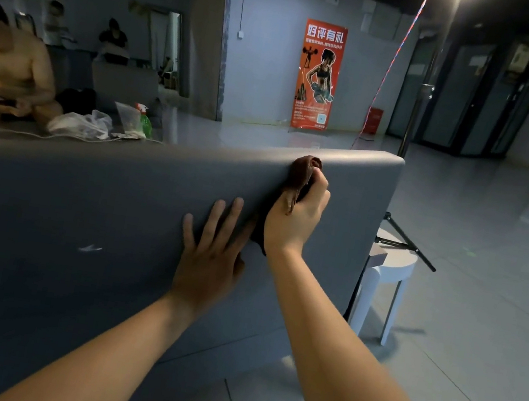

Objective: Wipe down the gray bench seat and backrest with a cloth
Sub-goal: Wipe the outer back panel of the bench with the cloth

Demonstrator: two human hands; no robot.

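Left hand (pixel 212 261) spread on backrest (pixel 100 202), right hand (pixel 294 219) grips cloth (pixel 304 172); poster (pixel 318 75) reads 好评有礼.

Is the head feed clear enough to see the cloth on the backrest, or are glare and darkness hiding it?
Head view: the room is dim, but the cloth and the right hand gripping it at the top of the backrest read sharp; the left hand lies flat, slightly shadowed; glare streaks sit on the glossy floor at right; wide-angle distortion bows the top edge.
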